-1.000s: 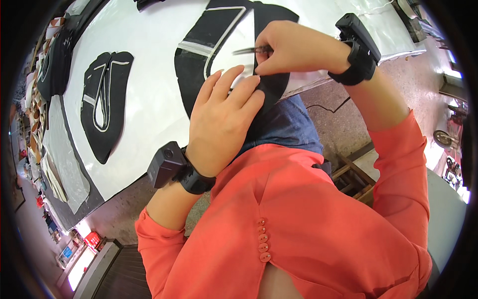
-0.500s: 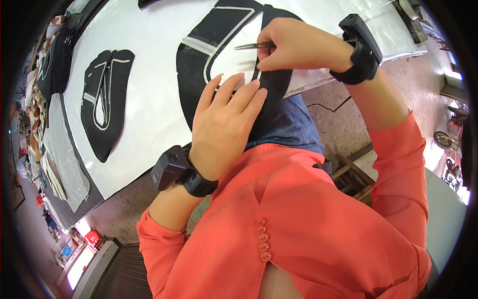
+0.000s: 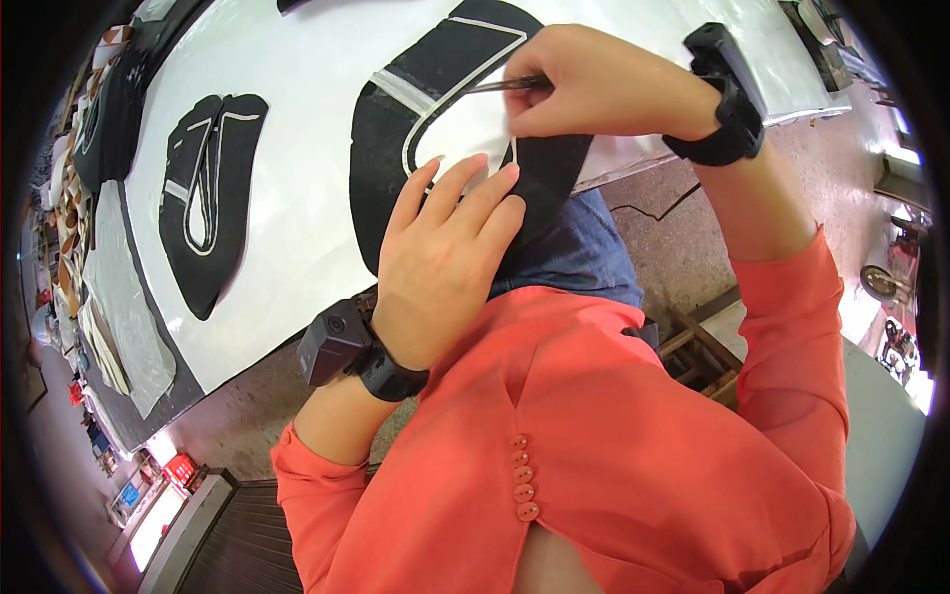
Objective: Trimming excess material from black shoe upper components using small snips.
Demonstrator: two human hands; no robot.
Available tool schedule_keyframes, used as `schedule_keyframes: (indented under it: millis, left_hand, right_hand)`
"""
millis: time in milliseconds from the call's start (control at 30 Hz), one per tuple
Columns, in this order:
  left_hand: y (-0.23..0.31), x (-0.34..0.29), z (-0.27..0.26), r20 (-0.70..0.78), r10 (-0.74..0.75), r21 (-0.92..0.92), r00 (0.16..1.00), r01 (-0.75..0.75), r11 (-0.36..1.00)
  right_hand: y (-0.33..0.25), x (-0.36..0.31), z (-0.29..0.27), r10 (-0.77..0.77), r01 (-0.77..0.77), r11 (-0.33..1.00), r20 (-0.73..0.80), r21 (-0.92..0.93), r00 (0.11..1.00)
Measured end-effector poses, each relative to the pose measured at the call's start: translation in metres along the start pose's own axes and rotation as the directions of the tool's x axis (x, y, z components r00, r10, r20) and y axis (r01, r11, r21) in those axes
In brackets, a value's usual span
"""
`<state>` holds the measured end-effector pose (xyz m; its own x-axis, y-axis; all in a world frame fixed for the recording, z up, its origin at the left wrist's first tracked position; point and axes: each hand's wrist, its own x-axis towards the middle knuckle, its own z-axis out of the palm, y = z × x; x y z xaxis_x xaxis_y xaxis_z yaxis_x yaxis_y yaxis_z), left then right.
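Note:
A black U-shaped piece (image 3: 381,148), like a shoe upper, lies on the white tabletop with pale tape along its inner edge. My left hand (image 3: 440,252) rests on its near curve, fingers stretched out and slightly apart, fingertips by the taped edge. Over the piece's right arm, my right hand (image 3: 594,84) is closed around a slim pointed metal tool (image 3: 500,86). The tool points left across the white opening, its tip close to the tape; its rear is hidden in my fist. A folded black piece (image 3: 233,198) with similar pale tape lies further left.
The white-covered table (image 3: 297,228) has its near edge just in front of my body. Dark pieces (image 3: 109,129) and a translucent sheet (image 3: 139,327) lie along its left side. A wooden frame (image 3: 698,356) stands below at the right, and a cable (image 3: 658,213) hangs near the edge.
My right hand has shifted slightly up and left with the pointed tool, bringing the tip near the tape. The black piece has turned a little; my left hand stays nearly in place.

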<state>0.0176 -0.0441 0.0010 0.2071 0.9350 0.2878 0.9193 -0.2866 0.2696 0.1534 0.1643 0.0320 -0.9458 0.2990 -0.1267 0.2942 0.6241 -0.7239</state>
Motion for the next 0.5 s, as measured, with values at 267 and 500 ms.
schedule_keyframes:
  millis: [267,500]
  left_hand:
    - [0.002,0.009,-0.001,-0.027,-0.004,-0.013,1.000,0.003,1.000]
    - [0.005,0.014,0.006,-0.048,-0.035,-0.013,0.998,0.034,0.999]
  right_hand:
    - [0.009,0.000,0.000,0.159,-0.160,0.987,0.044,0.025,0.986]
    - [0.013,0.001,0.004,0.153,-0.152,0.987,0.020,-0.060,0.988]
